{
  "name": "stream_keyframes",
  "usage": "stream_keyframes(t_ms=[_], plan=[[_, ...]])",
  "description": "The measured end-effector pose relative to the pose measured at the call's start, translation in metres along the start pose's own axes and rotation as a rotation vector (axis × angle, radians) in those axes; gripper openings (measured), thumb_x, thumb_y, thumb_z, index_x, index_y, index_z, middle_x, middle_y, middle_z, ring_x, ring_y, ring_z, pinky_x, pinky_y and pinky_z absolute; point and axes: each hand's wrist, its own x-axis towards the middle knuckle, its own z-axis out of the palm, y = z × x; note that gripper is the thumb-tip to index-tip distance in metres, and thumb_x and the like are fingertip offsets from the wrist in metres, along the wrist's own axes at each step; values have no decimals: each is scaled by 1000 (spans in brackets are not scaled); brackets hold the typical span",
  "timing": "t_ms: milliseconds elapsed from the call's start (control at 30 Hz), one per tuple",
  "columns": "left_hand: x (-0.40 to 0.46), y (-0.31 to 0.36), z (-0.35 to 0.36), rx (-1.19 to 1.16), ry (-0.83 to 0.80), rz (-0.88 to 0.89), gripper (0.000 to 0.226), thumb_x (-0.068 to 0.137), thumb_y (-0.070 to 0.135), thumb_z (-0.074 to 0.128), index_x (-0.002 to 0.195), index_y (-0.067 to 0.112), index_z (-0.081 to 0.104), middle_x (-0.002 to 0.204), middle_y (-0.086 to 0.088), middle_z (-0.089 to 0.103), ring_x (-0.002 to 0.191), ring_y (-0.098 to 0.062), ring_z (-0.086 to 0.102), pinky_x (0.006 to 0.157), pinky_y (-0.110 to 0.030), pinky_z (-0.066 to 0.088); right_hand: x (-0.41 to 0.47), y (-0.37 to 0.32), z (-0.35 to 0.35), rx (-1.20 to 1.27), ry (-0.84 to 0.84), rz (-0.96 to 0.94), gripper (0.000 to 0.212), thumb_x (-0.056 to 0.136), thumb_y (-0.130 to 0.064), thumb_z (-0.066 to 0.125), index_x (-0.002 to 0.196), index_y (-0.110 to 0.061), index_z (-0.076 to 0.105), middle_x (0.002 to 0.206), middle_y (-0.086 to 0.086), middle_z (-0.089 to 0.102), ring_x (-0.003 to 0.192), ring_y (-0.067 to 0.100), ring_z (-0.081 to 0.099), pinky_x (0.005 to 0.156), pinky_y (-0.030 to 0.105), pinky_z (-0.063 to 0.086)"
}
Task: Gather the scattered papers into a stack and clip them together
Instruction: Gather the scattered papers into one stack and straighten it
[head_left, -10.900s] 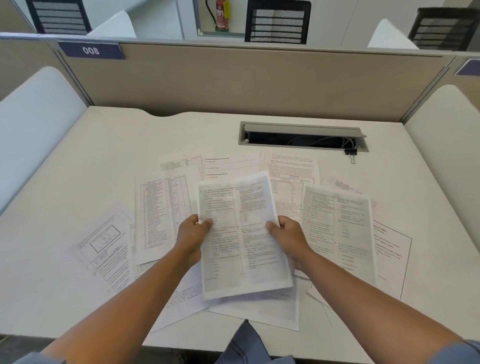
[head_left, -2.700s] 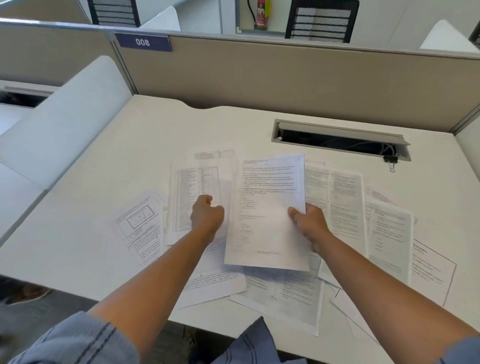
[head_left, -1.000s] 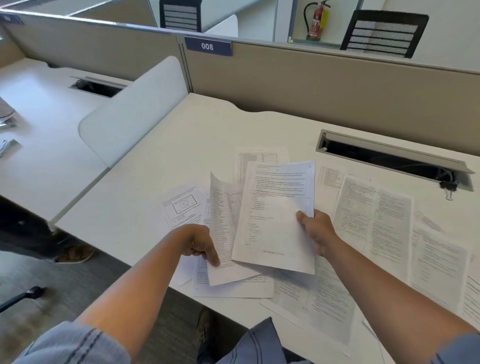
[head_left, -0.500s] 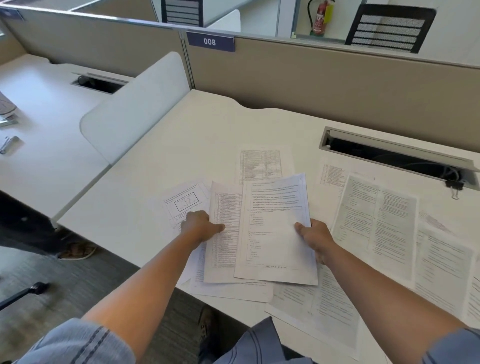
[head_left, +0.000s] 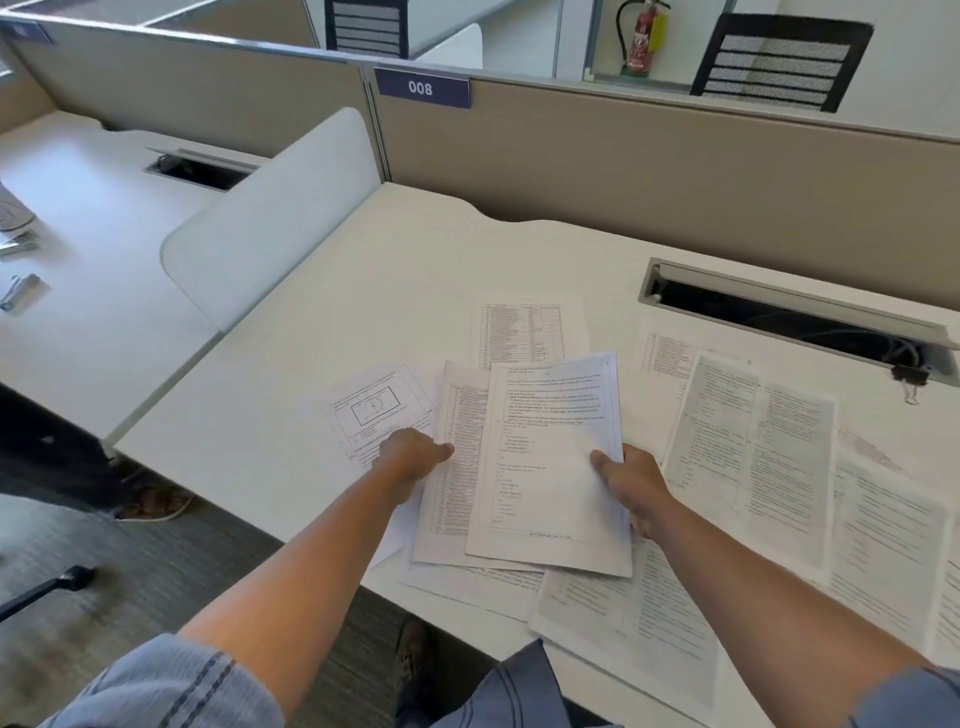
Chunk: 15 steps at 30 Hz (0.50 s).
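Left of the cable slot (head_left: 795, 317), the diagram sheet (head_left: 371, 408) lies flat on the desk (head_left: 363, 291). The left hand (head_left: 413, 460) pinches the table-printed sheet (head_left: 457, 467) at its left edge. The right hand (head_left: 631, 486) grips the top sheet (head_left: 550, 457) overlapping it. More papers (head_left: 753, 452) lie below the slot; a binder clip (head_left: 910, 378) sits at its right end.
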Motion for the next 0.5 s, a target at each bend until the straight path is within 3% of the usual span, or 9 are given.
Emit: stream_keyframes(t_ms=[33,100,200,267,333,400,500], plan=[[0,0,2,-1,6,13,49,86,27,81,120,-2,62,123,-25,65,116,-43,63,98,-49,53,0,0,0,-2,1,-1,36,100,-33,64,132,-16,65,118,6,70,105,32,67,97,47,55],[-2,3,5,-26,3,35,22,90,20,77,97,8,59,98,-18,62,86,-29,61,77,-37,51,0,0,0,-2,2,0,37,100,-33,64,132,-16,65,118,6,70,105,31,66,96,46,55],[2,3,8,-42,2,41,25,93,10,71,85,11,47,81,-7,47,64,-17,41,57,-28,34,-1,0,1,0,0,1,37,100,-32,63,133,-15,64,118,5,69,106,31,65,93,42,54],[-2,6,8,-28,4,46,18,95,9,68,88,8,51,83,-7,52,66,-17,47,55,-27,36,-1,0,1,1,-1,1,37,101,-32,62,133,-15,64,118,5,69,107,31,65,93,41,53],[-4,7,8,-47,-31,32,12,96,12,68,100,5,61,96,-8,63,80,-23,60,61,-27,45,-1,0,1,6,-1,1,36,101,-31,62,133,-15,64,117,4,69,107,31,65,93,41,53],[-5,8,7,-88,-58,21,17,97,14,68,112,5,64,102,-8,68,88,-24,65,67,-29,51,-1,1,1,3,-2,-5,35,101,-30,62,132,-14,65,116,4,69,107,31,65,93,40,53],[-2,5,5,-175,27,35,14,99,13,63,111,7,66,101,-8,69,87,-26,66,76,-35,52,1,2,0,7,-9,-21,35,101,-29,62,132,-13,65,120,7,70,106,30,66,94,42,54]])
